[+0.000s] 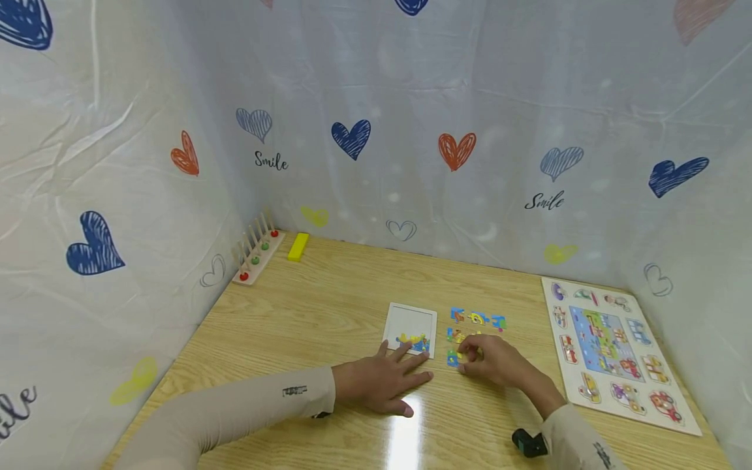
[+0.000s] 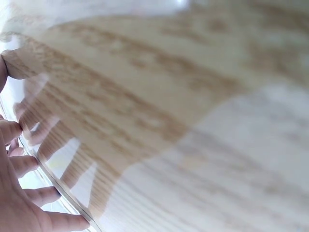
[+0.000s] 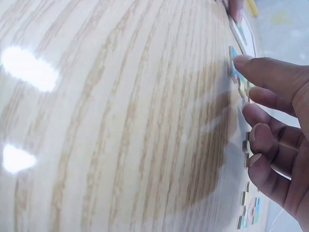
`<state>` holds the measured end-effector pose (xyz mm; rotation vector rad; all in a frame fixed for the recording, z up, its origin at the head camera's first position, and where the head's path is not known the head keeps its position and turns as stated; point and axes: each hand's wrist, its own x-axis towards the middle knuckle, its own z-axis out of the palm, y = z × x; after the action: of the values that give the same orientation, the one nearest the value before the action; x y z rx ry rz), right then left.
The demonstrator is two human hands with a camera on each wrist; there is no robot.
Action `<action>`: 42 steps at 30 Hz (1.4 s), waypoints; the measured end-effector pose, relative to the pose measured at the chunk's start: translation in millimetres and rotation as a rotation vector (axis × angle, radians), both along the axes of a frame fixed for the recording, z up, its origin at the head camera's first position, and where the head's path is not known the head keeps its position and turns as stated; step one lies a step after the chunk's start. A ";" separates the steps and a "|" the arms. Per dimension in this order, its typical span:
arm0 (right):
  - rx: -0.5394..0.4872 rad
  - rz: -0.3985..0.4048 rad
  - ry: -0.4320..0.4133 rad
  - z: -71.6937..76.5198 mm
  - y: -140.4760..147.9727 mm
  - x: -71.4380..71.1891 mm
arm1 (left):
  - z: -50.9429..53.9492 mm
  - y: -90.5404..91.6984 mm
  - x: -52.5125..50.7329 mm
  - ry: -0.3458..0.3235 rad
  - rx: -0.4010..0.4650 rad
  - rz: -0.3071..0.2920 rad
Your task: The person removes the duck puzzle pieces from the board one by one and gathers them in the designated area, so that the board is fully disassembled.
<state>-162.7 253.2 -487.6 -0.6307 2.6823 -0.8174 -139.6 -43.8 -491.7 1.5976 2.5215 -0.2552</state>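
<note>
My left hand lies spread, its fingertips on the lower edge of a white square puzzle frame. Joined blue and yellow pieces fill the bottom of that frame. To its right are loose jigsaw pieces in rows, among them a yellow piece. My right hand is over the lower rows, with fingers bent. In the right wrist view its thumb meets a blue puzzle piece. Whether thumb and forefinger pinch it cannot be made out. The hand covers part of the lower pieces.
On the right lies a large picture board with vehicle pieces. A peg stand with red and green beads is at the back left, beside a yellow block. Printed curtains enclose the wooden table.
</note>
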 end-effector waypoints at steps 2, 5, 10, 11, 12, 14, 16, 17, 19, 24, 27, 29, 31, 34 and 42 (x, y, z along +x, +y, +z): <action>0.006 -0.001 0.003 1.2 0.3 -0.4 | -0.5 0.0 -0.2 0.003 -0.006 -0.003; 0.004 0.001 0.015 3.5 -1.1 -1.8 | -1.6 -0.5 -0.5 0.016 -0.008 -0.011; -0.008 0.027 0.043 6.3 -9.3 -8.4 | -3.0 -1.5 -0.7 0.016 -0.004 -0.015; -0.005 0.030 0.046 6.6 -11.7 -9.9 | -2.9 -1.4 -0.7 0.014 -0.002 -0.015; 0.000 0.032 0.049 6.6 -14.1 -11.3 | -2.6 -1.4 -0.8 0.012 -0.002 -0.016; 0.008 0.037 0.045 6.7 -19.4 -14.2 | -2.5 -1.2 -1.0 0.008 -0.001 -0.017; 0.016 0.041 0.037 6.3 -24.5 -16.8 | -2.0 -1.1 -1.3 0.005 0.001 -0.018; 0.022 0.044 0.034 5.9 -26.6 -18.1 | -1.7 -1.1 -1.3 0.003 0.002 -0.019; 0.028 0.052 0.030 5.3 -31.0 -20.8 | -1.6 -1.1 -1.6 0.000 0.002 -0.020; 0.042 0.073 0.021 4.0 -39.5 -27.0 | -1.1 -2.0 -2.2 -0.008 -0.003 -0.019; 0.052 0.066 -0.002 3.4 -42.4 -30.1 | -1.0 -2.4 -2.2 -0.005 -0.007 -0.020; 0.062 0.058 -0.011 3.0 -43.7 -32.0 | -0.9 -2.4 -2.0 -0.001 -0.010 -0.022; 0.068 0.048 -0.023 3.1 -44.7 -33.6 | -0.8 -2.2 -1.9 0.006 -0.012 -0.023; 0.072 0.036 -0.039 4.2 -45.5 -34.9 | -0.3 -1.7 -1.9 0.008 -0.012 -0.026; 0.066 0.044 -0.049 4.3 -44.1 -36.0 | 0.1 -0.9 -3.0 -0.025 -0.015 -0.026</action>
<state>-198.7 209.2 -483.3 -0.6433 2.6292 -0.7205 -142.6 -44.7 -491.6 1.6180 2.4760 -0.2542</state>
